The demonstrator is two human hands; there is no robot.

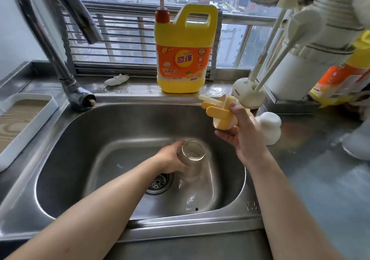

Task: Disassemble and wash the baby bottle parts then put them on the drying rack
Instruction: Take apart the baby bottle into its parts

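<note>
Single head-worn wide-angle view, looking forward and down, close over sink (80, 131); window behind.

Yellow detergent jug (185, 47) with orange label, red pump; clear glass bottle (192, 157); yellow-handled collar (220, 113).

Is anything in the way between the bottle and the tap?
No, nothing visible. The left hand grips the clear bottle low in the sink, with open space up to the tap. The right hand holds the yellow handled top off to the right.
</note>
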